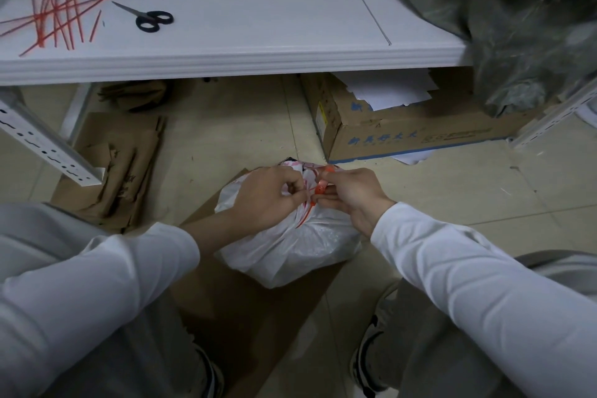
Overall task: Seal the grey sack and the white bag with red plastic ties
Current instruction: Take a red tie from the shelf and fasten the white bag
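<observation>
Both hands' grip was clenched at the neck of the white bag [290, 252]: left hand [268, 197] bunched the plastic, right hand [352, 197] pinched the red tie [319, 189] looped there. Beyond them, up on the bench [258, 10], lay spare red ties [58, 6] and scissors [150, 19]; far right sat the grey sack [523, 26].

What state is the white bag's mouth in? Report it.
Gathered shut, not spread: the white bag is bunched at its neck, with a red tie held there by the left hand and right hand. Whether it's locked: cannot tell.
</observation>
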A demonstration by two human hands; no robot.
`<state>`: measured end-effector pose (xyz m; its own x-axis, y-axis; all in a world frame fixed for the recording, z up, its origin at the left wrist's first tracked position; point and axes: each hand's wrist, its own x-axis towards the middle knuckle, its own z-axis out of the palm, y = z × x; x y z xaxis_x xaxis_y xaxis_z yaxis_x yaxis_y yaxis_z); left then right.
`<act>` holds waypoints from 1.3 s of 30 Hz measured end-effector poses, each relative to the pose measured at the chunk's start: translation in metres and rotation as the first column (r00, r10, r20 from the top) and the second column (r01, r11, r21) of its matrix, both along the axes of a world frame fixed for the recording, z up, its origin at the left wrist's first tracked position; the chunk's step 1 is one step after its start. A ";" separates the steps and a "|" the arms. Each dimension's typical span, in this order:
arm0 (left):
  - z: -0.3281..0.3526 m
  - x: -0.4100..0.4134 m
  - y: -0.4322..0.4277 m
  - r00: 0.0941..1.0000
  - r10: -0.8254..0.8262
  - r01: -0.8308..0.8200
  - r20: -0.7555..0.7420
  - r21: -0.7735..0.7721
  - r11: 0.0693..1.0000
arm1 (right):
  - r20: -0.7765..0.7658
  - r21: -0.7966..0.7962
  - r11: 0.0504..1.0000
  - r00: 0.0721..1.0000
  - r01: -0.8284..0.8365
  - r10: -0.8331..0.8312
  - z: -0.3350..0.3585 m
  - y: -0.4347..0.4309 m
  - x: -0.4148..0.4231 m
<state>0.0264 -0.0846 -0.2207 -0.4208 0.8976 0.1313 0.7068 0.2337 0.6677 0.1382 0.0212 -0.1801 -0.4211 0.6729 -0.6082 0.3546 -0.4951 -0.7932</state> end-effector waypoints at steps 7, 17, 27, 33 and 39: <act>-0.002 0.001 0.002 1.000 -0.023 0.023 0.000 0.041 0.999 | -0.021 -0.014 1.000 1.000 0.009 -0.010 0.000 0.001 -0.002; -0.002 0.001 0.003 0.999 -0.034 0.034 -0.014 0.021 0.999 | -0.026 0.031 0.999 1.000 0.008 -0.007 0.002 -0.002 -0.002; -0.004 0.002 0.004 0.999 -0.028 0.029 -0.027 0.038 0.999 | 0.010 0.068 0.997 1.000 -0.021 0.020 0.001 -0.001 -0.003; -0.007 0.003 0.003 0.999 -0.045 0.046 -0.004 0.055 0.997 | 0.034 0.081 0.996 0.998 -0.046 0.044 -0.001 -0.001 -0.003; -0.008 0.002 0.003 0.997 -0.073 0.073 0.000 0.091 0.993 | 0.056 0.110 0.991 0.996 -0.079 0.073 -0.002 -0.001 -0.004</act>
<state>0.0285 -0.0814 -0.2287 -0.3550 0.9104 0.2124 0.7177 0.1199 0.6859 0.1343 0.0198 -0.1821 -0.4437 0.7054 -0.5528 0.4294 -0.3741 -0.8220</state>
